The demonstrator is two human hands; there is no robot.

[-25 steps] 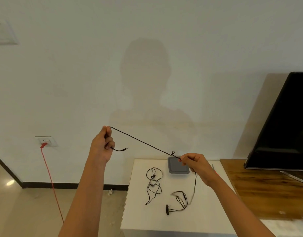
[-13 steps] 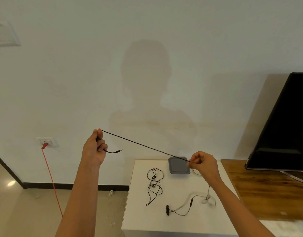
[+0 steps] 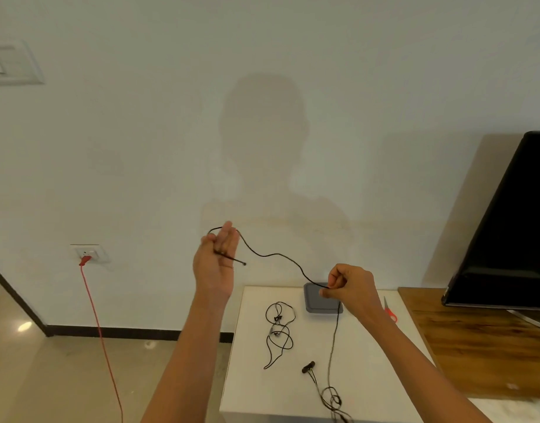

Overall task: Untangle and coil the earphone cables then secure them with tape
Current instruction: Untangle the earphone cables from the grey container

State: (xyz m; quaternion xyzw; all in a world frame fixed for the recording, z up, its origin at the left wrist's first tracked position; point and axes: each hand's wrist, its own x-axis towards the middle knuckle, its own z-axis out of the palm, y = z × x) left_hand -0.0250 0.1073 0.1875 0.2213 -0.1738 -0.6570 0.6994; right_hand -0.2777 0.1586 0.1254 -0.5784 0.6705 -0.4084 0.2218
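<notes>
A black earphone cable (image 3: pixel 274 255) sags in the air between my hands. My left hand (image 3: pixel 215 264) is raised, palm towards me, fingers upright; the cable loops behind the fingers and the plug end sticks out to the right under my thumb. My right hand (image 3: pixel 349 286) pinches the cable above the white table (image 3: pixel 250 377); from there it drops to the earbuds (image 3: pixel 308 367) and a small tangle near the front edge. A second black earphone set (image 3: pixel 279 331) lies tangled on the table's left half.
A grey square box (image 3: pixel 316 303) sits at the table's back edge. Red-handled scissors (image 3: pixel 390 312) lie to the right of my right wrist. A black TV (image 3: pixel 506 239) stands on a wooden unit (image 3: pixel 482 346). A red cord (image 3: pixel 100 340) hangs from a wall socket at left.
My left hand has moved right, towards the other hand, and turned palm-in with the cable looped around its fingers. The taut cable now sags. More cable hangs below my right hand.
</notes>
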